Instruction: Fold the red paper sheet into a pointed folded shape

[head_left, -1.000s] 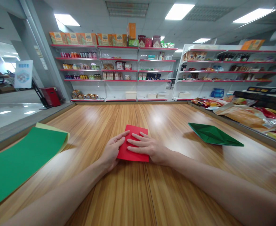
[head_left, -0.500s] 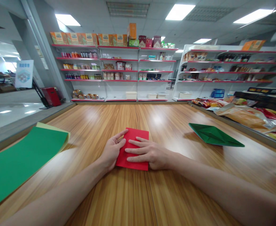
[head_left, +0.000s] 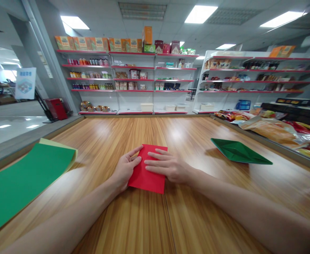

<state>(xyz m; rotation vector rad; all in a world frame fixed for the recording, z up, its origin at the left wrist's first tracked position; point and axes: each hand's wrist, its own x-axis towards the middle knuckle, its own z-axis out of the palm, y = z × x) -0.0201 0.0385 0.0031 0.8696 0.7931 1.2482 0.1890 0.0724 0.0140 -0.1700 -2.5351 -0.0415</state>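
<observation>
A folded red paper (head_left: 145,180) lies on the wooden table in front of me, its long sides running away from me. Along its left edge, my left hand (head_left: 125,168) grips it, with the thumb on top and the index finger stretched toward the far left corner. My right hand (head_left: 169,165) rests across the right half of the paper, fingers extended and lying flat on it. Part of the right edge is hidden under that hand.
Green paper sheets (head_left: 30,174) with a yellowish layer beneath lie at the left. A folded dark green paper shape (head_left: 238,151) sits to the right. Packaged snacks (head_left: 272,128) lie beyond the right table border (head_left: 234,132). Stocked shelves (head_left: 133,90) stand behind the table.
My right hand has slid slightly away from me over the red paper, its fingers now closer together. The paper has turned slightly, its near edge shifting left. My left hand keeps its grip.
</observation>
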